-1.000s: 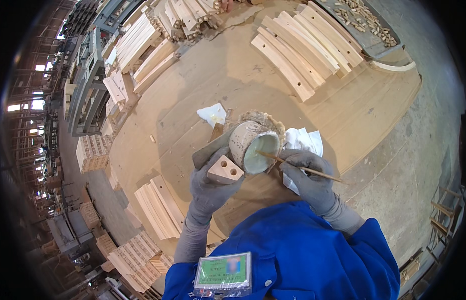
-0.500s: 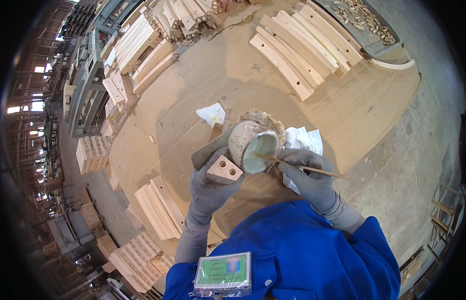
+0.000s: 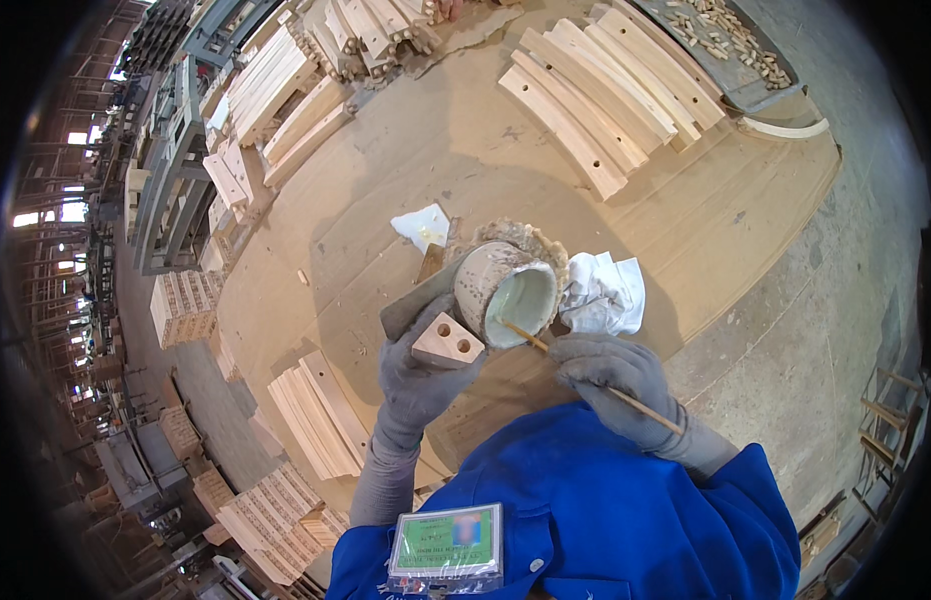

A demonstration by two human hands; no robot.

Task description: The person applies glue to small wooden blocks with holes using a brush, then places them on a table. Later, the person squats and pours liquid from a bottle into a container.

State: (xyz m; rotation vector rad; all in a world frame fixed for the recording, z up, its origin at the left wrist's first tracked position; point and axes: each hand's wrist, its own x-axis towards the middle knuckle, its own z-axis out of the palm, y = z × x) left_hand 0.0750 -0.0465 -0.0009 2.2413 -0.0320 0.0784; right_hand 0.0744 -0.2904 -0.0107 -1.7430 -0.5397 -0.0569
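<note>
Gripping one wooden block (image 3: 440,348) with two holes at the frame's centre, the gloved left hand (image 3: 418,378) stays apart from the right hand (image 3: 615,382), closed around one thin stick (image 3: 526,337) whose tip is inside one tilted pot (image 3: 478,287). Both forearms enter from the lower edge, the left nearly upright, the right slanting up and leftward.
</note>
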